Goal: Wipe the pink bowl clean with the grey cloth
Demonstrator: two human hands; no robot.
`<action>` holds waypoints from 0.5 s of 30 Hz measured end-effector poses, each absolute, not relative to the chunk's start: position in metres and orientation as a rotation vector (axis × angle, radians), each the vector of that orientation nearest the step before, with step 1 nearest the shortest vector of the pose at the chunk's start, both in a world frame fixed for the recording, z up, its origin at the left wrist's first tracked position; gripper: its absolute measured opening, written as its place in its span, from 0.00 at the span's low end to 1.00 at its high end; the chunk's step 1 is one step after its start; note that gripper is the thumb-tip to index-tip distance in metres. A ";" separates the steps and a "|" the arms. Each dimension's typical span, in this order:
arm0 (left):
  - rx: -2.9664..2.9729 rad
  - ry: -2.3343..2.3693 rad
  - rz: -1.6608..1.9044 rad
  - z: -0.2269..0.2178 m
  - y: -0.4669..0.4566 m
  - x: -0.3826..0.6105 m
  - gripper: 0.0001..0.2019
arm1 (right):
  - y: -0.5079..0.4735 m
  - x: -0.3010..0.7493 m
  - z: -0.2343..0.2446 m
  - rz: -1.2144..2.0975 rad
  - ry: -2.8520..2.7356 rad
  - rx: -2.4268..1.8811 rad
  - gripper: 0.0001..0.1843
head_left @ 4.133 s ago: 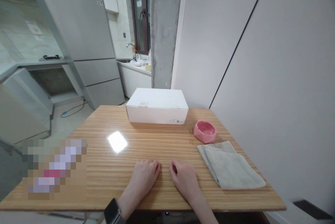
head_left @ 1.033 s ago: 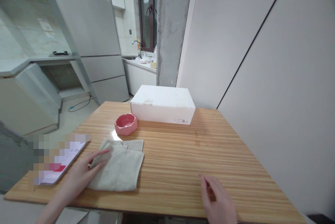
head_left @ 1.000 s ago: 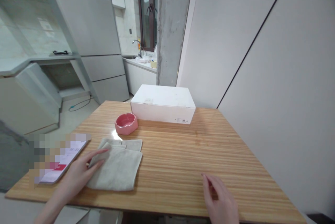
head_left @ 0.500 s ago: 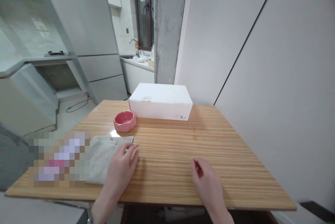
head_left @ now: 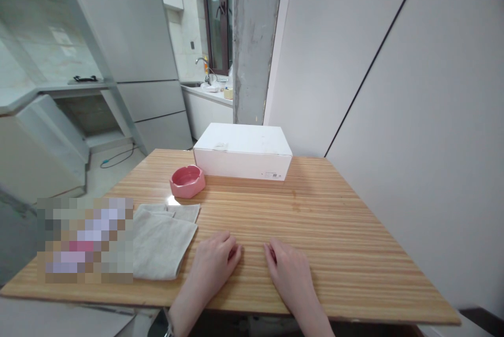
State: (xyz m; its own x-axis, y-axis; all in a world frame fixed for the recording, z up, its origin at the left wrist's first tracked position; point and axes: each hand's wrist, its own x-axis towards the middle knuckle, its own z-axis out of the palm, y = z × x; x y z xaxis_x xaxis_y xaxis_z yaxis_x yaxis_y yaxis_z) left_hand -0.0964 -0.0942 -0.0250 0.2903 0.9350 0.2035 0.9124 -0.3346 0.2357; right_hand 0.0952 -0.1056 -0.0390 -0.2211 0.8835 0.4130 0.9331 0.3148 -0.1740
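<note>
Near the front edge of the desk (head_left: 334, 232), head view: my left hand (head_left: 214, 263) and right hand (head_left: 289, 271) lie palm down, fingers loosely curled, holding nothing. Just beside the left hand, toward the front left corner, lies the folded grey cloth (head_left: 161, 245). I judge it light, soft and limp, best pinched at a free corner. The label print on the white box (head_left: 242, 150) is too small to read.
</note>
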 end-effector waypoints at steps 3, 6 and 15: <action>2.476 1.752 0.463 -0.025 -0.095 -0.095 0.15 | -0.107 0.095 -0.040 -0.191 -2.181 -1.582 0.20; 2.466 1.738 0.452 -0.025 -0.095 -0.095 0.15 | -0.108 0.095 -0.041 -0.188 -2.191 -1.570 0.19; 2.445 1.727 0.446 -0.024 -0.095 -0.096 0.15 | -0.109 0.095 -0.041 -0.143 -2.165 -1.563 0.19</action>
State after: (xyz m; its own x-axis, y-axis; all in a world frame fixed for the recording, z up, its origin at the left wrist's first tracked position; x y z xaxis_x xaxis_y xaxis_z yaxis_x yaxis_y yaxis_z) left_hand -0.0956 -0.0946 -0.0244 0.3080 0.9357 0.1719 0.9019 -0.3447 0.2603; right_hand 0.0950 -0.1087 -0.0411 -0.2460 0.8716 0.4241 0.9199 0.3478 -0.1812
